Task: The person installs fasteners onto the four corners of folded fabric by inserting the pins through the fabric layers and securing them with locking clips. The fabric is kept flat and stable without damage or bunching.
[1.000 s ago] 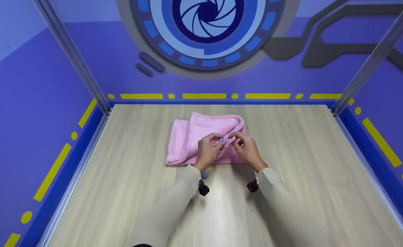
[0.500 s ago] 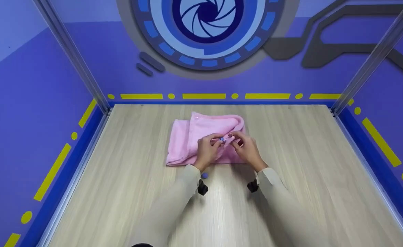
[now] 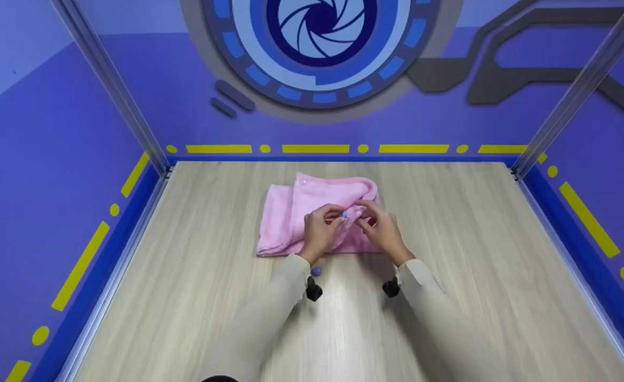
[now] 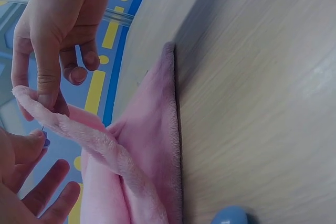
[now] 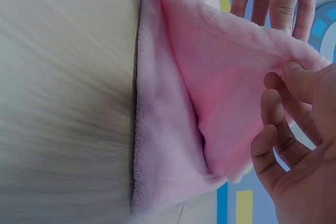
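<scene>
A folded pink plush blanket (image 3: 320, 193) lies on the table. My left hand (image 3: 320, 233) pinches a small blue-headed pin (image 4: 46, 142) between thumb and forefinger, beside the raised edge of the blanket; a thin shaft shows above the head. My right hand (image 3: 383, 233) pinches that raised edge between thumb and forefinger, its other fingers loosely bent, as the right wrist view shows. Both hands are close together over the blanket's near right part. The left hand's fingertips (image 5: 283, 30) are partly hidden behind the cloth in the right wrist view.
A small purple-blue round piece (image 3: 316, 271) rests on the wooden table (image 3: 211, 297) near the left wrist. A thin metal line (image 5: 182, 213) shows by the blanket's corner in the right wrist view. Blue-purple panels (image 3: 147, 90) with metal posts enclose the table.
The right fingers have shifted slightly at the blanket's edge, and the pinched edge stands up a little more between the hands. The left hand has barely moved and keeps the pin.
</scene>
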Demonstrator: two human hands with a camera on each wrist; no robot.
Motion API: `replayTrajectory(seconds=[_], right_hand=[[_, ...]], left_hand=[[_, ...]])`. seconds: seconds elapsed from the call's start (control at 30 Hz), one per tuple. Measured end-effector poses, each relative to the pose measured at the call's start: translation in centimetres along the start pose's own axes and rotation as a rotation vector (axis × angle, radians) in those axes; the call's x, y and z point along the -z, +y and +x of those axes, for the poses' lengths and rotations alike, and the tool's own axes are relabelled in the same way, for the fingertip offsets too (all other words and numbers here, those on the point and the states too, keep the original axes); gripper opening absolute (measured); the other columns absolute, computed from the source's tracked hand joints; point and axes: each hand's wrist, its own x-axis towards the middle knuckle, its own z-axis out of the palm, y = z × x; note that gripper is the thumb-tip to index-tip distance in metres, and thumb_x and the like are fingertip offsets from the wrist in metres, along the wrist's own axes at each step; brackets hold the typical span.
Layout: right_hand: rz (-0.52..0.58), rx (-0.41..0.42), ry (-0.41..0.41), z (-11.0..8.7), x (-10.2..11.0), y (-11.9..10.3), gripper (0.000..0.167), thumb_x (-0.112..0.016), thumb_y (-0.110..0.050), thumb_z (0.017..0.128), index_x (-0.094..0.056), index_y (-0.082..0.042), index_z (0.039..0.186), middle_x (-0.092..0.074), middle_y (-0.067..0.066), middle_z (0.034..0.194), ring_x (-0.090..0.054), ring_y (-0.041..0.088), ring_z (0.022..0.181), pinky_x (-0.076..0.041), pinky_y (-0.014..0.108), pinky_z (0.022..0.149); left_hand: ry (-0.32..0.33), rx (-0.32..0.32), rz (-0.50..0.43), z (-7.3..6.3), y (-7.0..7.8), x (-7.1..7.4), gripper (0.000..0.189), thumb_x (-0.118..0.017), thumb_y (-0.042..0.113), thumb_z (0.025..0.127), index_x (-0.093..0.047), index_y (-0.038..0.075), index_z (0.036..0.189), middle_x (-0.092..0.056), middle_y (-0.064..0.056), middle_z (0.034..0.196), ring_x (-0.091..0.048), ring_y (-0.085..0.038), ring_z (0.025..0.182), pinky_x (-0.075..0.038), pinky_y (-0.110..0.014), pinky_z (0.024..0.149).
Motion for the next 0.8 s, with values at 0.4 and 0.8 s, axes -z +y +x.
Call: replayTrajectory(seconds=[0.4,0.8], right_hand=[[0.024,0.01,-0.014,-0.04,-0.1,-0.01,0.031,-0.076,0.002,0.089,-0.072,-0.006,0.119,-0.077,0.01,0.087,-0.068,0.018,0.072,-0.053,0.024,0.062],[-0.003,0.035,-0.004,0.11,0.03,-0.33,0.01,-0.076,-0.002,0.091,-0.075,-0.006,0.1,-0.077,0.005,0.091,-0.069,0.018,0.076,-0.057,0.029,0.064]], left_hand=[[-0.025,0.02,-0.002,-0.05,0.16,-0.19,0.014,-0.079,-0.003,0.085,-0.078,-0.001,0.099,-0.079,-0.011,0.096,-0.077,-0.019,0.09,-0.06,-0.025,0.077],[-0.003,-0.07,0.053,-0.25,0.5,0.15,0.01,-0.077,0.0,0.088,-0.078,-0.001,0.097,-0.077,-0.013,0.103,-0.072,-0.027,0.071,-0.061,-0.044,0.07]])
